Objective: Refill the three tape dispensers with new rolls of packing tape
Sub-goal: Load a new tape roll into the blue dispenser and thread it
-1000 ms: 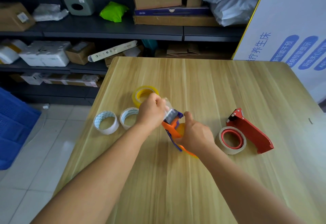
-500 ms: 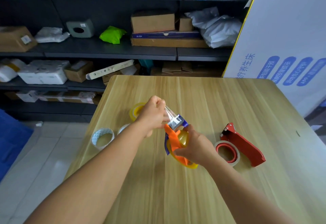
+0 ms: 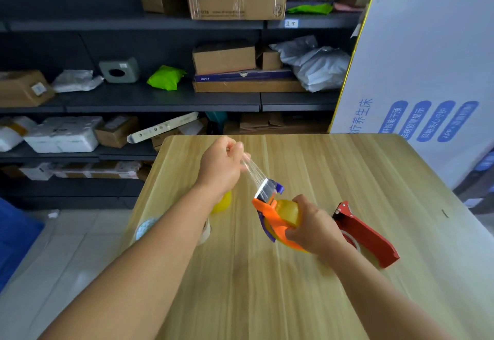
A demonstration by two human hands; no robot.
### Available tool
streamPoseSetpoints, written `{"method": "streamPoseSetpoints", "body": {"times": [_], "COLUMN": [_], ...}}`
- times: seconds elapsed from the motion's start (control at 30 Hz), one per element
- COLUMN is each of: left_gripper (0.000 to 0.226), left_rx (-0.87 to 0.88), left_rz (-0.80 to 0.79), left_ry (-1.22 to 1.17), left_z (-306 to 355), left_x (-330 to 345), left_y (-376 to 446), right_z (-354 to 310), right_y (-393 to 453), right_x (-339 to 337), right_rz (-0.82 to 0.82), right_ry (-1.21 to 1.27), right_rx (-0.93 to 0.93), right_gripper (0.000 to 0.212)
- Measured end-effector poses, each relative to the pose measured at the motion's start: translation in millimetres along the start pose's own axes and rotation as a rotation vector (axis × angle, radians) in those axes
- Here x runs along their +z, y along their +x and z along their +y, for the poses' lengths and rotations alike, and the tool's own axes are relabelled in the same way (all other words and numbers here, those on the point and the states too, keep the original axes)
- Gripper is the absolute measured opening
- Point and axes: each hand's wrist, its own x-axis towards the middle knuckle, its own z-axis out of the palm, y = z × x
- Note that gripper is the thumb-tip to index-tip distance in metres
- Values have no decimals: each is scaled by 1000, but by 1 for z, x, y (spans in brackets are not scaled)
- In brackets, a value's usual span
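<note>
Under the left forearm, near the desk's left edge, lie a white tape roll with a pale blue patterned face [image 3: 146, 228], another whitish roll [image 3: 205, 232] mostly hidden by the arm, and a glossy yellow roll of tape [image 3: 222, 202]; all are plain hoops with open cores, lying on the pale wood-grain desk [image 3: 334, 168].

The left hand [image 3: 220, 164] is clenched, its fingers [image 3: 236, 148] pinching the free end of a thin, clear, wrinkled strip of packing tape [image 3: 254, 175] drawn taut up and away from the serrated metal blade. The film looks flimsy and sticky: pulled at an angle it may crease lengthwise, fold onto itself, stick to the fingers, or snap back onto the roll if the pinch slips.

The right hand [image 3: 312, 226] grips the orange and purple hard-plastic dispenser [image 3: 270, 219], held above the desk with a translucent yellow roll seated in it. A loosened grip could twist it and drag skin across the teeth.

Furthest right, a red metal dispenser [image 3: 370, 235] with a long wedge handle lies on the desk, a roll partly visible beneath it.
</note>
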Motion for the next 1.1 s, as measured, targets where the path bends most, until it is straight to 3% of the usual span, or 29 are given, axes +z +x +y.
{"method": "streamPoseSetpoints", "body": {"times": [0.33, 0.47, 0.63, 0.83, 0.97, 1.1], "left_gripper": [19, 33, 69, 70, 48, 57], "left_rx": [-223, -205, -459, -421, -314, -294], "left_rz": [-20, -24, -254, -297, -304, -314], "left_ry": [-141, -60, -140, -174, -133, -138], "left_z": [0, -2, 3, 15, 23, 21], "left_x": [-3, -10, -10, 1, 12, 11], "left_y": [1, 4, -1, -7, -12, -15], "right_z": [3, 1, -5, -7, -13, -15], "right_y": [4, 2, 2, 2, 0, -5], "right_x": [-3, -2, 1, 4, 13, 19], "right_rz": [50, 23, 7, -56, 13, 102], "right_ry": [275, 297, 319, 263, 313, 334], "right_rx": [-43, -41, -31, -38, -4, -26], "right_gripper": [43, 47, 53, 60, 65, 89]}}
